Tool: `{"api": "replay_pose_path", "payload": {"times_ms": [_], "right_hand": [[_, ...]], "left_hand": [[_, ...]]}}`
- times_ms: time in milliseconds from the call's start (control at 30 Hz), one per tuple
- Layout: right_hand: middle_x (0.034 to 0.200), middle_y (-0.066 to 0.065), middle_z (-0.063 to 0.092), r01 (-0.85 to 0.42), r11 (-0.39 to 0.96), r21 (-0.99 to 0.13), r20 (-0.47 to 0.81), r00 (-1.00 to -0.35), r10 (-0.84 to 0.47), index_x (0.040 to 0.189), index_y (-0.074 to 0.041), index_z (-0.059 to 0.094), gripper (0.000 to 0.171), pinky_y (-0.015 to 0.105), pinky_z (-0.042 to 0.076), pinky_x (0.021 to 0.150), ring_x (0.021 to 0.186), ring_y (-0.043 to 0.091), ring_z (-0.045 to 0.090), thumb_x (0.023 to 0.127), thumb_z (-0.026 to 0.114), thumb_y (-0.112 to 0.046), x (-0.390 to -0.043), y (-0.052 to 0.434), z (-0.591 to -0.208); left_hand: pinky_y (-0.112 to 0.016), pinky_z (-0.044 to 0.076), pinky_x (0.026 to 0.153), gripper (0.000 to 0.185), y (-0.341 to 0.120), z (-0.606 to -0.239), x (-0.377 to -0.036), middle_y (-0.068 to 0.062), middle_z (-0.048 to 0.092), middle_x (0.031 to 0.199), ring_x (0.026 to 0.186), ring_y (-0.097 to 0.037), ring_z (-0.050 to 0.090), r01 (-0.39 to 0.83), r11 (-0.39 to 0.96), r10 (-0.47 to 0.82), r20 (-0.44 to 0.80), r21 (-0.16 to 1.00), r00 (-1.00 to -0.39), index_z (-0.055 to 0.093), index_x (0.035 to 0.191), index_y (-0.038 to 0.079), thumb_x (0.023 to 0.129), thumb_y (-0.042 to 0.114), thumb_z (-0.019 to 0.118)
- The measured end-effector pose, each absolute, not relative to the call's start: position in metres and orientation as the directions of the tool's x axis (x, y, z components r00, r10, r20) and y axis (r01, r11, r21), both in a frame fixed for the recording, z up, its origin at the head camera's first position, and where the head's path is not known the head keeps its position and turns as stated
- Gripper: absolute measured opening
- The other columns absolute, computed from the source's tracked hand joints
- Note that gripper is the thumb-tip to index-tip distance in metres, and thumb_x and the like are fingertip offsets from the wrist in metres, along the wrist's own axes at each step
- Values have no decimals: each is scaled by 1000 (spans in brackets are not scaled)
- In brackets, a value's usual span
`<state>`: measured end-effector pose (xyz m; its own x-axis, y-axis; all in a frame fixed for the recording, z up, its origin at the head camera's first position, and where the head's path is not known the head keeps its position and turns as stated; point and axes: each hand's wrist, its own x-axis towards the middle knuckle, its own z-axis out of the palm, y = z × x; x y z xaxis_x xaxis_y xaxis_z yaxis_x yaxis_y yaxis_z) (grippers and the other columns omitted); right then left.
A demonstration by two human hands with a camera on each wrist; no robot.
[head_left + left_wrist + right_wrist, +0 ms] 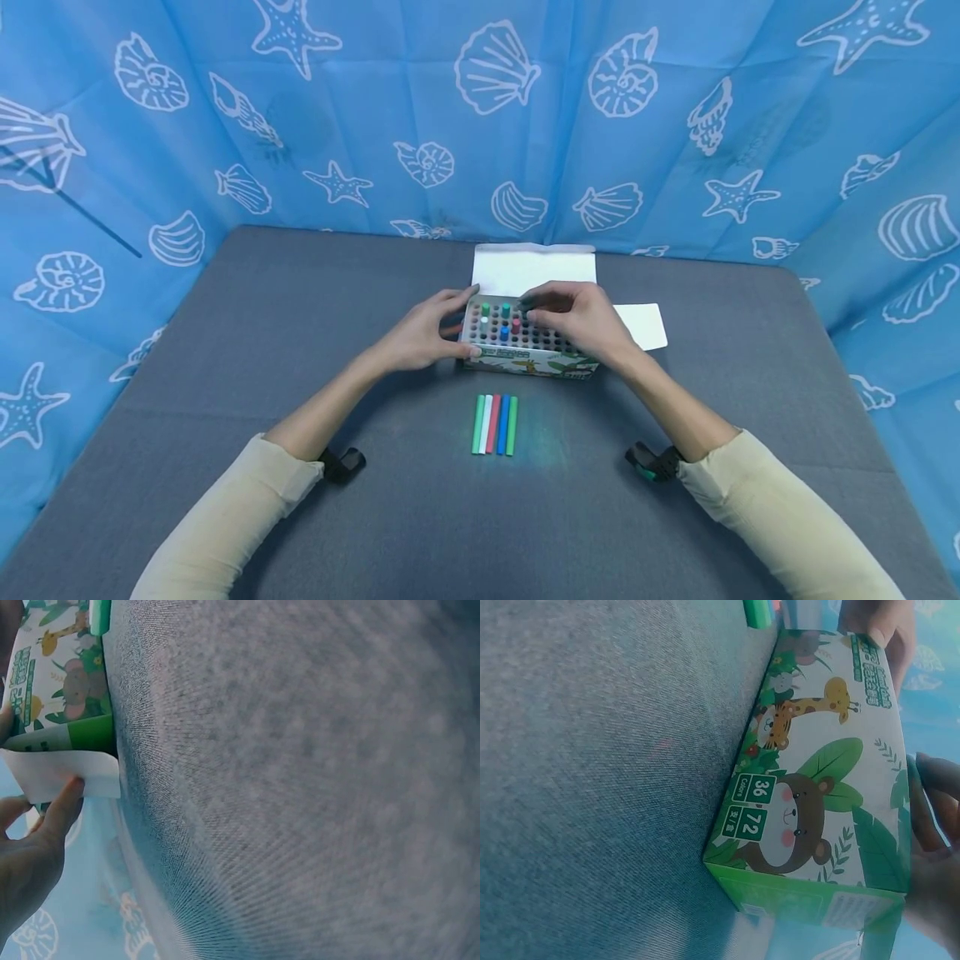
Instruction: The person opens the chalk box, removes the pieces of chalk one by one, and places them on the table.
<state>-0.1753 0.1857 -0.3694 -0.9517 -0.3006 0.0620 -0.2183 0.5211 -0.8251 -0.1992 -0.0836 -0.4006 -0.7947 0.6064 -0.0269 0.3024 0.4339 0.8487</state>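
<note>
head view: left hand (420,333) at the left end of a printed box (532,362), thumb at the front edge, fingers reaching round to the back corner; grip holding the box from front to back. right hand (577,317) above the holed top (551,340), fingers bent, fingertips close together; narrow grip, cannot tell whether closed on anything. box toward the far side of the grey table (420,508), long front facing the wearer. standing in the holes, mostly left of the right fingertips: two green sticks (485,308), a white stick (483,323), a red stick (516,327) and a blue stick (504,334). white back flap (534,271) behind; white side flap (643,325) beyond the right end. on the table, just in front of the box: row of five sticks (492,425), left to right green, white, red, blue, green. left wrist view: fingertip on a white end flap (56,769), beside the green end of the box. right wrist view: box front with giraffe, tiger and bear, plus "36 colors" and "72". background: blue curtain (555,150) with white shells and starfish.
</note>
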Motion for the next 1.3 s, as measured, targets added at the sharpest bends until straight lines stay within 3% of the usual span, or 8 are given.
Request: {"api": "replay_pose_path", "payload": {"times_ms": [333,667,1067,1300], "right_hand": [[104,11,73,-186,513,-838,-3,-938,-345,117,-6,72,26,40,60,84,95,23,70,92,72,-11,-182,184,-375],[95,7,76,-169,553,-816,-53,-930,-363,114,-7,75,25,36,61,74,86,18,72,89,76,-13,-179,178,-377],[88,1,76,-247,647,-721,17,-940,-340,103,-10,80,19,31,60,67,77,12,70,86,80,-20,-177,173,-382],[88,0,75,-286,664,-691,50,-935,-350,100,-11,75,13,32,56,65,79,13,70,92,74,-21,-176,173,-383]], "left_hand": [[-26,48,105,93,-84,-401,-200,-17,33,151,134,-32,45,303,422,608,-19,854,-793,24,158,12,84,12,81],[-26,49,104,93,-84,-401,-199,-17,34,151,132,-32,47,310,441,602,-22,842,-798,25,158,14,85,15,81],[-28,51,103,93,-85,-403,-200,-17,35,150,130,-33,49,329,445,607,-10,833,-795,25,159,15,85,18,81],[-27,51,102,94,-83,-402,-201,-18,33,152,130,-34,50,307,450,597,-26,838,-802,24,159,14,84,17,82]]}}
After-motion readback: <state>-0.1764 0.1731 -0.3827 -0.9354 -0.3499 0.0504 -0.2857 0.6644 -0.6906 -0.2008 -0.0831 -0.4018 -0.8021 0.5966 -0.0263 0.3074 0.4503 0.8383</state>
